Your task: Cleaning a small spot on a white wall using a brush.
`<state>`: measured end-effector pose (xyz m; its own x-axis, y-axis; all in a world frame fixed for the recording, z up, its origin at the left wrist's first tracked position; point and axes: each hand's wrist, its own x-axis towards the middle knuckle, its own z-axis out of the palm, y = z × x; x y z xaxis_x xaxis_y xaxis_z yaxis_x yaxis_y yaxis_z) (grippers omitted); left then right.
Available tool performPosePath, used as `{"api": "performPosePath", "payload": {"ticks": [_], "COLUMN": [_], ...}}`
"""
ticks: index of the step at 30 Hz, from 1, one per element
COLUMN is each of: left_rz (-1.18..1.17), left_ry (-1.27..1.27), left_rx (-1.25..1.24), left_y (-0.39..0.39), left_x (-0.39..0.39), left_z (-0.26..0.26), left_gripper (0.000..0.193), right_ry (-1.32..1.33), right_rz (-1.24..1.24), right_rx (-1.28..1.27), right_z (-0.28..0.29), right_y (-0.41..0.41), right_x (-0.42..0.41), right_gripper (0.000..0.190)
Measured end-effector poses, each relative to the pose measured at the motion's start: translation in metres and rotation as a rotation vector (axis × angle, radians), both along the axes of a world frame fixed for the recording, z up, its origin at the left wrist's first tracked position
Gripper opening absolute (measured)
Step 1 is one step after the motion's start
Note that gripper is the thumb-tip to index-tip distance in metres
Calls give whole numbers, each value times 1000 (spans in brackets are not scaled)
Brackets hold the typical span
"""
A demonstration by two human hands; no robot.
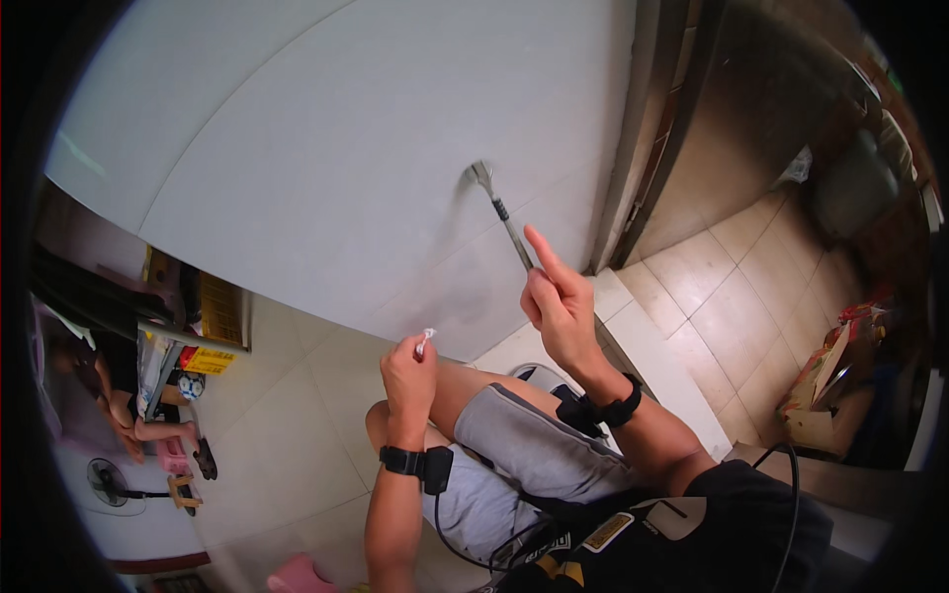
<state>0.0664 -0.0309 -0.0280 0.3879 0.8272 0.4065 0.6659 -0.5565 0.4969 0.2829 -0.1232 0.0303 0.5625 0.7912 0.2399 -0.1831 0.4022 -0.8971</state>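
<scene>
My right hand (561,311) is closed around the shaft of a slim metal tool (515,233), its index finger pointing forward alongside. The tool has a black ribbed collar, and its flared metal head is at the white wall (356,163); whether it touches cannot be made out for sure. Lower and to the left, my left hand (409,374) pinches a small crumpled white scrap (425,340), perhaps tissue. Faint grey smudges mark the wall's lower part, between the two hands. Black straps with devices circle both wrists.
A metal door frame (630,170) borders the wall's right edge, beside a raised white sill (667,378). Cardboard boxes (819,385) stand further right. At left are a seated person (122,408), a yellow crate (219,319), a ball (190,385) and a fan (107,482). A pink stool (300,574) sits below.
</scene>
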Motion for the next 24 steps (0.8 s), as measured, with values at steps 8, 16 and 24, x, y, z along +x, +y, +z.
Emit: {"api": "performPosePath", "payload": {"ticks": [8, 16, 24], "left_rz": [225, 274, 172], "left_ry": [-513, -582, -612], "left_rx": [-422, -433, -341], "left_y": [-44, -51, -53], "left_x": [-26, -27, -15], "left_z": [-25, -43, -50], "left_gripper": [15, 18, 15], "right_ry": [-360, -235, -413], "right_rz": [-242, -92, -110], "right_rx": [248, -22, 198], "right_z": [78, -1, 46], "right_y": [48, 16, 45], "right_x": [5, -55, -50], "right_gripper": [51, 52, 53]}}
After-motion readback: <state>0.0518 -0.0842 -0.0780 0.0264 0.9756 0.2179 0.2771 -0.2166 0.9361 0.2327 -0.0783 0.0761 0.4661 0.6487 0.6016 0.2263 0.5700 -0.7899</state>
